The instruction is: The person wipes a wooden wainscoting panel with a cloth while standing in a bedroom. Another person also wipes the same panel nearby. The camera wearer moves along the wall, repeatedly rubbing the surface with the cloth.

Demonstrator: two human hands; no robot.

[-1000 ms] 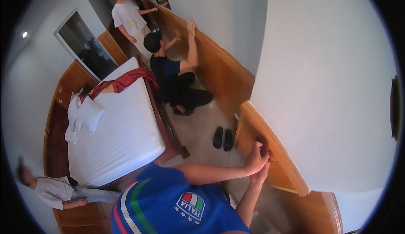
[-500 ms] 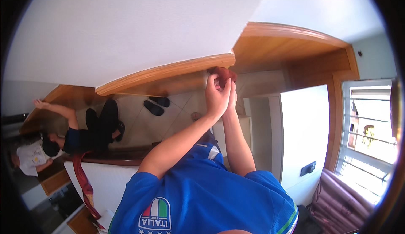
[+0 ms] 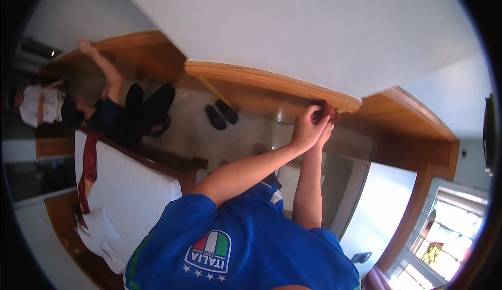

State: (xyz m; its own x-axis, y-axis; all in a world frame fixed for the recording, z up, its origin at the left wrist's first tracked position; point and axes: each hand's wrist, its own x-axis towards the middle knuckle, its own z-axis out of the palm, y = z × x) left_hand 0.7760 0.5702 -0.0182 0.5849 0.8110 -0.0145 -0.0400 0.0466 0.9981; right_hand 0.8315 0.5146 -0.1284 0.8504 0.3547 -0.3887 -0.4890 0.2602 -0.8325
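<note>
A bunched dark red cloth [image 3: 326, 111] is between my two hands, close against the wooden trim [image 3: 272, 80] along the wall panel's lower edge. My left hand [image 3: 306, 129] is closed round the cloth's left side, thumb and fingers curled. Right beside it, my right hand [image 3: 325, 134] grips the cloth from the other side, partly covered by the left. Both bare forearms reach up from my blue shirt [image 3: 251, 232]. Whether the cloth touches the trim is hard to make out.
A bed with a white cover [image 3: 130, 177] and a red runner [image 3: 88, 170] lies left. Black slippers [image 3: 221, 114] are on the tiled floor. Further left, a person in dark clothes [image 3: 112, 115] raises an arm; another wears white [image 3: 39, 104]. A white door [image 3: 384, 201] stands right, near a barred window [image 3: 444, 235].
My view has turned, shifting the room. Both hands remain on the red cloth and appear further right, towards the right end of the trim. The other person's arm is still raised.
</note>
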